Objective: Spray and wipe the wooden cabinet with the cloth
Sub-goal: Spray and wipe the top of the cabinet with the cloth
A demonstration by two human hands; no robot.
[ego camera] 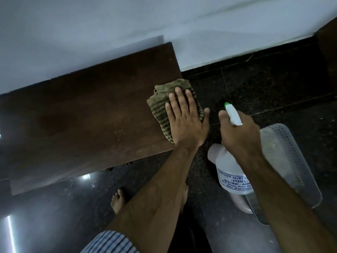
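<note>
The dark brown wooden cabinet (82, 114) stands against the wall, and I look down on its flat top. An olive-green striped cloth (158, 105) lies bunched at the top's right end. My left hand (186, 121) presses flat on the cloth, fingers spread, with the thumb past the cabinet's right edge. To the right, off the cabinet and above the floor, my right hand (238, 136) grips the neck of a translucent white spray bottle (231, 176) with blue print. Its green-tipped nozzle (227, 105) points up and away toward the wall.
A translucent perforated plastic basket (284, 152) sits on the dark polished floor (264, 84) at right, a pale container (213, 154) beside it. My bare foot (118, 198) stands near the cabinet front. The white wall (109, 33) runs behind; more dark wood (328, 48) shows at far right.
</note>
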